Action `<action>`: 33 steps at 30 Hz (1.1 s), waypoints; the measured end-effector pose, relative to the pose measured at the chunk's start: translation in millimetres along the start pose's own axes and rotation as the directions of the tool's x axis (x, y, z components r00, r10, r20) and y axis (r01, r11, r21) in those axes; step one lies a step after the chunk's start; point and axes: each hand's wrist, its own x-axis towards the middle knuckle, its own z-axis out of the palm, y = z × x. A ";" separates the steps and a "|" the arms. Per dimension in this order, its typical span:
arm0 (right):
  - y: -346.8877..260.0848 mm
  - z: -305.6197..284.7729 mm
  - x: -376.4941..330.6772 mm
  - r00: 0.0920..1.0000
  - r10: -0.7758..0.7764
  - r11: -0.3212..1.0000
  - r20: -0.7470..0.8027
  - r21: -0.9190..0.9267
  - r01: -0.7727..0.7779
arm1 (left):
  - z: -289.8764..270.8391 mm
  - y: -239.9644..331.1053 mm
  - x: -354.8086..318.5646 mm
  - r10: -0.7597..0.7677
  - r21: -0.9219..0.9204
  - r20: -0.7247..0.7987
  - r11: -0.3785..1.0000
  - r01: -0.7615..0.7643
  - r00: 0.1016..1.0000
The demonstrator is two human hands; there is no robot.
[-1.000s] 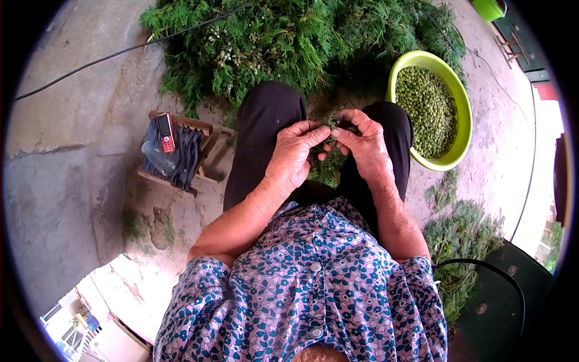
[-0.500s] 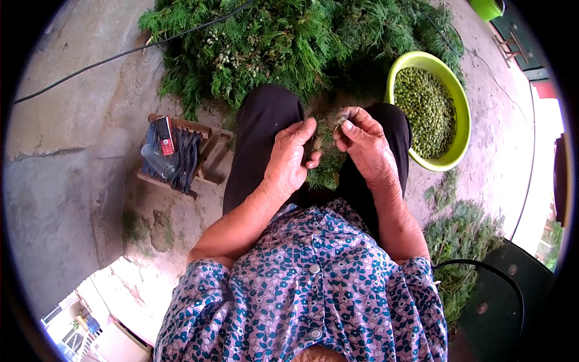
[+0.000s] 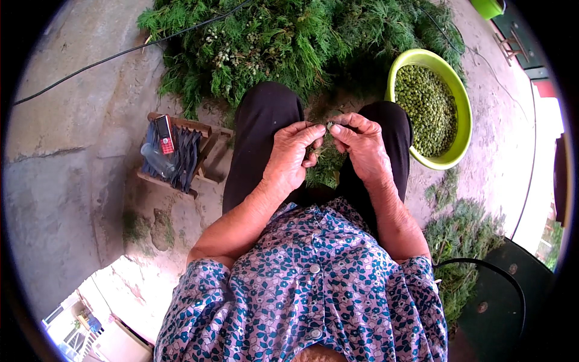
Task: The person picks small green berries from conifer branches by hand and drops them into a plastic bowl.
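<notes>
My left hand [image 3: 294,154] and my right hand [image 3: 360,146] meet over my lap, fingertips pinched together on a small green sprig [image 3: 325,163] that hangs down between my knees. Both hands grip the same piece of greenery near its top. A big heap of green leafy branches [image 3: 289,42] lies on the ground in front of my knees. To my right stands a lime-green bowl [image 3: 459,96] filled with small green seeds or buds [image 3: 428,108].
A low wooden stool [image 3: 181,160] to my left carries a red phone [image 3: 164,134] and a clear bottle. A black cable [image 3: 120,54] crosses the concrete floor. More cut greenery [image 3: 461,241] lies at my right, beside a dark round object [image 3: 506,289].
My hands have shifted slightly and their fingertips have come together on the sprig; the right hand, which held a piece a second ago, now pinches beside the left.
</notes>
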 end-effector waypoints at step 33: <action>1.4 -5.3 8.3 0.998 0.030 0.967 -0.061 0.254 -0.014 | -0.6 1.1 -0.8 -0.122 0.068 0.212 0.992 0.110 0.970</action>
